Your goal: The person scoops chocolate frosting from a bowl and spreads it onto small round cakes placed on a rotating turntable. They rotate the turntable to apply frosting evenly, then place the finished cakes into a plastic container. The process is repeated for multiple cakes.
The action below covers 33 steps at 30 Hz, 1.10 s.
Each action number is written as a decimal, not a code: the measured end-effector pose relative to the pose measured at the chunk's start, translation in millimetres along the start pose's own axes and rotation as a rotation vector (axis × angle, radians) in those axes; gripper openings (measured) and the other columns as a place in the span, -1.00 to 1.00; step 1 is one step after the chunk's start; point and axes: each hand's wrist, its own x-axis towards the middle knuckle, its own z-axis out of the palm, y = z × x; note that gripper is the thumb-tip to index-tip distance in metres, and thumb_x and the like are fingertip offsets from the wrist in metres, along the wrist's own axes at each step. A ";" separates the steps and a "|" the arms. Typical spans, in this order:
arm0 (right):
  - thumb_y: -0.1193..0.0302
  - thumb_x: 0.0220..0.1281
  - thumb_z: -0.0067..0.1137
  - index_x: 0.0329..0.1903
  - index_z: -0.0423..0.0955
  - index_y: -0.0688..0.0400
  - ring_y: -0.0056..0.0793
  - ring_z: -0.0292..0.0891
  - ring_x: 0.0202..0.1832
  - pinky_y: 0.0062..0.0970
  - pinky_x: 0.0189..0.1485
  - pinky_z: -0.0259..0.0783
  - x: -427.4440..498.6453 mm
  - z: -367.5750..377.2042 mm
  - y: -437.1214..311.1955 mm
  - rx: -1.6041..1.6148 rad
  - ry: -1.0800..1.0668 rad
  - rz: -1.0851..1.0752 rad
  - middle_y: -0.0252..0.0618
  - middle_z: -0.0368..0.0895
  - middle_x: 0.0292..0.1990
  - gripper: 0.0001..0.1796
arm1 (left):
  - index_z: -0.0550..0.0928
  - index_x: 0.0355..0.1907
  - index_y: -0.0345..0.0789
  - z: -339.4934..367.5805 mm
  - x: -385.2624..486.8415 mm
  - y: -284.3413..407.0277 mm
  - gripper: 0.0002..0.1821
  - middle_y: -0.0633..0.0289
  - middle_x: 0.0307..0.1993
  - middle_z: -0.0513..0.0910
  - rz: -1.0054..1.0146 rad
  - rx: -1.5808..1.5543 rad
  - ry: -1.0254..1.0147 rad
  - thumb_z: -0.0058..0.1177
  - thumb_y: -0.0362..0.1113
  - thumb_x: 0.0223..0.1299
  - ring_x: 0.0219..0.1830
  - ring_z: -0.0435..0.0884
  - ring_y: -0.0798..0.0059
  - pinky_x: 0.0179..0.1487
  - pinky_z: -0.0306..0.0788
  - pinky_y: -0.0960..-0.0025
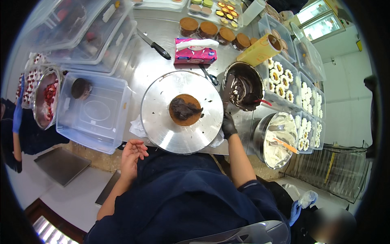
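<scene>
A round metal turntable (158, 94) stands before me on the steel table. At its middle sits a round brown cake (182, 121) with a dollop of dark chocolate cream (182, 109) on top. My right hand (228, 125), in a black glove, is closed by the turntable's right rim around a palette knife (230, 85); its smeared blade points away over the edge of a bowl of chocolate cream (246, 88). The handle is hidden in the glove. Bare and empty, my left hand (133, 154) hovers at the table's front edge, fingers loosely bent and apart.
A clear plastic bin (91, 128) holds one wrapped cake (81, 88). Beyond the turntable lie scissors (210, 75), a tissue box (196, 53) and a knife (155, 45). A bowl of white cream (280, 146) stands right. Co-workers' gloved hands (18, 113) show at both sides.
</scene>
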 end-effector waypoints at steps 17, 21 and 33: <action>0.54 0.13 0.04 0.08 0.39 0.16 -0.23 0.42 -0.38 -0.34 -0.35 0.38 -190.5 112.1 -132.8 -1.080 0.018 -0.926 -0.16 0.40 -0.37 -0.60 | 0.34 0.20 -0.35 -4.5 150.5 -30.3 -0.46 0.04 0.11 0.46 -0.239 0.037 0.144 -0.29 0.00 0.34 0.01 0.48 0.31 0.10 0.33 0.23; 0.35 0.22 0.00 -0.12 0.42 0.09 -0.14 0.48 -0.46 -0.23 -0.44 0.38 -198.9 141.6 -122.0 -1.364 0.094 -0.668 -0.13 0.45 -0.42 -0.80 | 0.32 0.20 -0.43 -1.0 171.6 -35.0 -0.45 0.00 0.12 0.44 -0.212 0.057 0.168 -0.30 -0.02 0.37 0.12 0.44 0.25 0.22 0.26 0.21; 0.37 0.27 -0.10 -0.16 0.38 0.13 0.00 0.47 -0.42 -0.10 -0.39 0.36 -198.5 140.6 -133.9 -1.270 -0.082 -0.636 0.00 0.49 -0.50 -0.84 | 0.46 0.00 -0.22 -2.2 25.7 -96.7 -0.56 0.29 -0.19 0.56 -0.480 0.060 0.018 -0.39 0.03 0.38 -0.36 0.46 0.62 -0.23 0.30 0.50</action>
